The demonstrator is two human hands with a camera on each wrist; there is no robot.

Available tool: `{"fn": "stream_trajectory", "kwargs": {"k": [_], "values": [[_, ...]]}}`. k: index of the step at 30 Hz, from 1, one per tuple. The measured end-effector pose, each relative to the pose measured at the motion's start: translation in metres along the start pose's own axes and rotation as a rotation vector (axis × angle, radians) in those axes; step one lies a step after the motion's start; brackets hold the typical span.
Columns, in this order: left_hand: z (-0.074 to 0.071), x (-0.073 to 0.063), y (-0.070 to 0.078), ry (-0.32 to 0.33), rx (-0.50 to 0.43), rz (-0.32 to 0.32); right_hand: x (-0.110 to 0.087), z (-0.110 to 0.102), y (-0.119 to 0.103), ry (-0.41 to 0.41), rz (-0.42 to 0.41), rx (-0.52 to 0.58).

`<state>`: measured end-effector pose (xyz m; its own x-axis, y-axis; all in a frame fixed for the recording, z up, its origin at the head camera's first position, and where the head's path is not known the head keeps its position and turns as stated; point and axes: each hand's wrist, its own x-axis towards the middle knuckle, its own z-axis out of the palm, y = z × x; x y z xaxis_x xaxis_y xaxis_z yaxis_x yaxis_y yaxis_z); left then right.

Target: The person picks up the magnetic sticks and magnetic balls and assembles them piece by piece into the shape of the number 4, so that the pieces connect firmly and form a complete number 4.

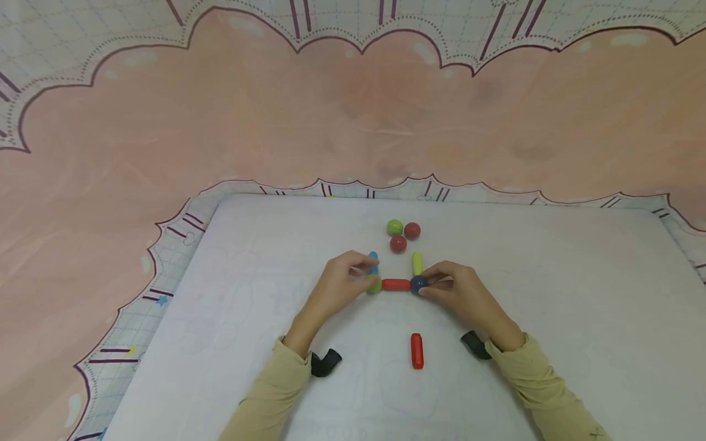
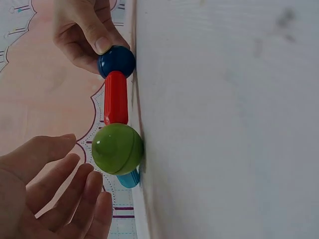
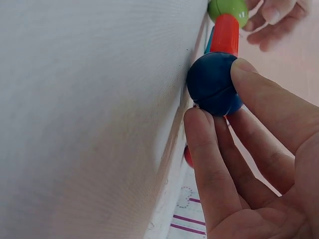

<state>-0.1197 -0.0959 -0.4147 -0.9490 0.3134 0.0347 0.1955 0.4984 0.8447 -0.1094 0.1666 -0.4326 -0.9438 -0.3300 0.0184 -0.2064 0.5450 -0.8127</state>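
A red rod (image 1: 396, 285) joins a green ball (image 1: 376, 285) on the left to a dark blue ball (image 1: 418, 284) on the right. From the green ball a light blue rod (image 1: 373, 255) points away from me, and a yellow-green rod (image 1: 417, 263) extends from the dark blue one. My right hand (image 3: 259, 154) pinches the dark blue ball between thumb and fingers. Beside the green ball is my left hand (image 2: 55, 189), its fingers loosely spread and apart from the ball in the left wrist view.
Beyond the joined pieces lie a loose green ball (image 1: 394, 227) and two red balls, one (image 1: 412, 230) behind the other (image 1: 398, 244). Nearer me is a separate red rod (image 1: 417, 351). All rest on a white tabletop (image 1: 248, 257). Black devices (image 1: 326, 363) are on both wrists.
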Motion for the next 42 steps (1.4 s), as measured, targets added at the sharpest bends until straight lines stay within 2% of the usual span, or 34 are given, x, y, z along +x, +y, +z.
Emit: {"fn": "stream_trajectory", "kwargs": {"k": [5, 12, 27, 42], "values": [[-0.0008, -0.0046, -0.0020, 0.005, 0.039, -0.036, 0.0005, 0.0001, 0.0005, 0.002, 0.003, -0.009], [0.0013, -0.0075, -0.0023, -0.011, 0.089, -0.049, 0.0002, 0.0000, 0.0006, -0.005, 0.017, -0.009], [0.0080, -0.0080, -0.0062, -0.028, 0.025, -0.085, 0.0002, 0.0002, 0.0005, 0.002, 0.000, -0.027], [0.0075, -0.0093, -0.0035, -0.038, -0.011, -0.124, 0.0007, -0.0049, -0.0014, -0.060, -0.017, -0.069]]}}
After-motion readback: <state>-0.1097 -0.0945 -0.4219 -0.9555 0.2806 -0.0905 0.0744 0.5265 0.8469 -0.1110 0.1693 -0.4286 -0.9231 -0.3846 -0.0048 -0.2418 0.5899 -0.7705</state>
